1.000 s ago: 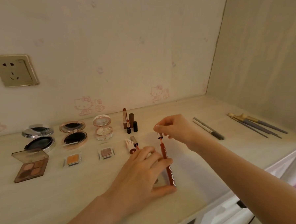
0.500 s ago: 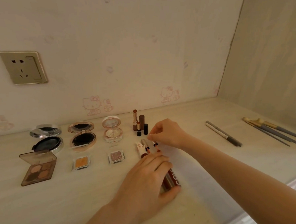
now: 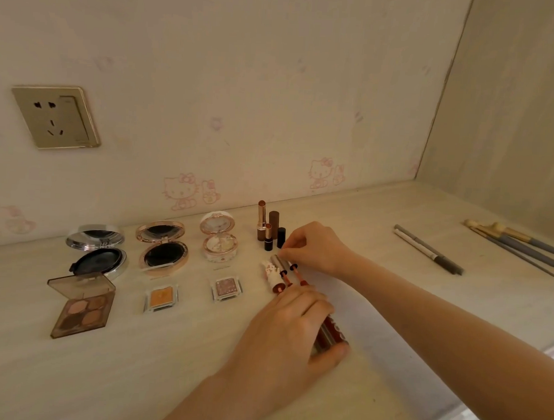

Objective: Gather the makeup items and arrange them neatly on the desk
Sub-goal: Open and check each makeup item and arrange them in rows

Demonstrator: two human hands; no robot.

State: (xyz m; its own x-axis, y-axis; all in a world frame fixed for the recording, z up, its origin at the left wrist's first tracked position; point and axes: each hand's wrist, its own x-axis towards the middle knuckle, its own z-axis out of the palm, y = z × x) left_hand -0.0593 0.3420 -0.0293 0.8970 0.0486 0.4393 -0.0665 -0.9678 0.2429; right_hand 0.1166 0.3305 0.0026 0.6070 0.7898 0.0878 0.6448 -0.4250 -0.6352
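Lip gloss (image 3: pixel 335 333) down from midair; bare desk (image 3: pixel 379 247) rightward.

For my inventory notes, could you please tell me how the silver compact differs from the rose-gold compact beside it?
The silver compact has a chrome rim; the rose-gold compact a pinkish-gold one. The silver compact sits behind the brown palette, the rose-gold compact behind the orange eyeshadow pan. Both are round, open, dark inside.

Pale wall (image 3: pixel 244 79) with faint cat stickers (image 3: pixel 180 190), gold socket (image 3: pixel 56 116) upper left; light wood desk (image 3: pixel 116 378), side panel (image 3: pixel 515 110) at right.
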